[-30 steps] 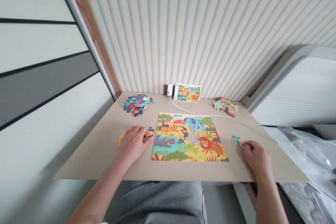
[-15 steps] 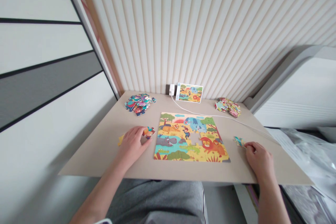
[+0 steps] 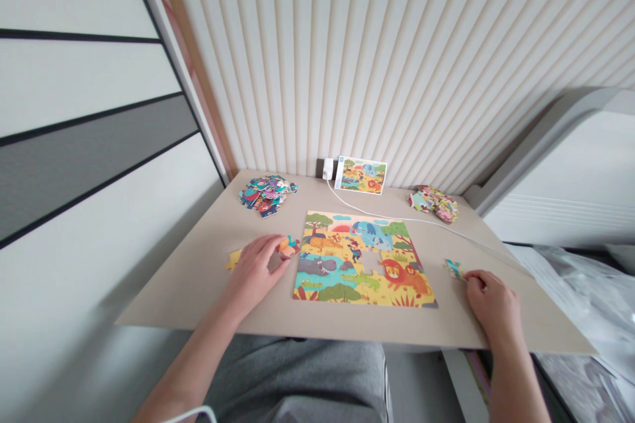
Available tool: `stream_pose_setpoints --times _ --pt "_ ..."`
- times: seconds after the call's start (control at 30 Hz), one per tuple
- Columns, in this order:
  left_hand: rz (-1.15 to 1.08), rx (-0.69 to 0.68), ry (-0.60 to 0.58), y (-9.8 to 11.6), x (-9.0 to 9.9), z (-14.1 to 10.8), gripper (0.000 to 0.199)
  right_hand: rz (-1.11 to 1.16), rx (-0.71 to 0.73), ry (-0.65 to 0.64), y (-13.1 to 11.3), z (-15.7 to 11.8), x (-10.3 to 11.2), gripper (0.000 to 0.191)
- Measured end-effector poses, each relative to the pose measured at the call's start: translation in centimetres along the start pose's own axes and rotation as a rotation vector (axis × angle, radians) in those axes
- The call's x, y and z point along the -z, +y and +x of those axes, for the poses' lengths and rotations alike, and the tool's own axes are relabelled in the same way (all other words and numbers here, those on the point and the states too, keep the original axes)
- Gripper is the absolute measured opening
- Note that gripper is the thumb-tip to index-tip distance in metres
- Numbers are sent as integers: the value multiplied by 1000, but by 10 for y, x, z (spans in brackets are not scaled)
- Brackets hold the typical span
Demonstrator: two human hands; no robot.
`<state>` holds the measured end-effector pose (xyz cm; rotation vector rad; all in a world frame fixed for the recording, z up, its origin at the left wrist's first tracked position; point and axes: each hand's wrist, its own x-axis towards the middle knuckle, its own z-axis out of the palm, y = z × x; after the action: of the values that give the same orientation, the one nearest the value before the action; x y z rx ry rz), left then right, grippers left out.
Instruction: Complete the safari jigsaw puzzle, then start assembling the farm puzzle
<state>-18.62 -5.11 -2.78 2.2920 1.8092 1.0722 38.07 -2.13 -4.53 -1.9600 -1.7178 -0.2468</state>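
A jigsaw puzzle (image 3: 342, 292) with a savanna picture lies almost whole on the table. Right of its centre is a gap where the bare tabletop shows. Left of the puzzle, my left hand (image 3: 258, 272) pinches an orange, red and teal puzzle piece (image 3: 289, 248) close to the puzzle's left edge. A yellow puzzle piece (image 3: 233, 259) pokes out from behind that hand, partly hidden. To the right, my right hand (image 3: 495, 301) rests on the table, fingers curled, with a blue and yellow puzzle piece (image 3: 453, 268) at its fingertips.
A picture card (image 3: 361, 176) of the same scene leans against the ribbed wall, beside a white charger (image 3: 328, 168). Its cable (image 3: 397, 217) runs right across the table. Piles of pieces lie back left (image 3: 268, 194) and back right (image 3: 433, 203).
The piece in my left hand has turned slightly and shows more of its face. My right hand looks nearly still. The whole view has shifted a little.
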Motion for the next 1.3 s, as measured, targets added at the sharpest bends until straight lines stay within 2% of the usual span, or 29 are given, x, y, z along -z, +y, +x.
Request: stream_pose_setpoints --times 0.1,0.37,0.7,0.8,0.87,0.97,1.03,1.1,1.17,1.23,1.3 --pt "-7 -26 2 2 2 0 39 -1 -4 -2 1 0 0 28" --pt "16 -90 -81 7 5 0 39 -1 -1 3 -1 0 0 28" --pt "22 -95 -135 12 8 -1 41 9 4 5 -2 0 1 27" --pt "47 -71 -74 8 5 -2 40 9 4 -2 -2 0 1 28" --pt "60 -23 17 2 6 -2 39 12 2 -12 -2 0 2 28" --pt "102 100 176 -13 17 -7 36 5 -8 -14 -2 0 2 28" --pt "164 180 216 -26 29 -14 37 0 -12 -9 -1 0 1 29" --pt "228 224 154 -40 40 -24 44 0 -9 -12 1 0 0 30" --pt "249 219 24 -52 48 -34 54 1 -6 -19 3 1 -1 31" --pt "235 204 -93 -59 53 -41 60 2 -4 -25 4 1 -1 32" --pt "212 203 -153 -61 55 -44 58 -2 -11 -24 4 1 -1 32"
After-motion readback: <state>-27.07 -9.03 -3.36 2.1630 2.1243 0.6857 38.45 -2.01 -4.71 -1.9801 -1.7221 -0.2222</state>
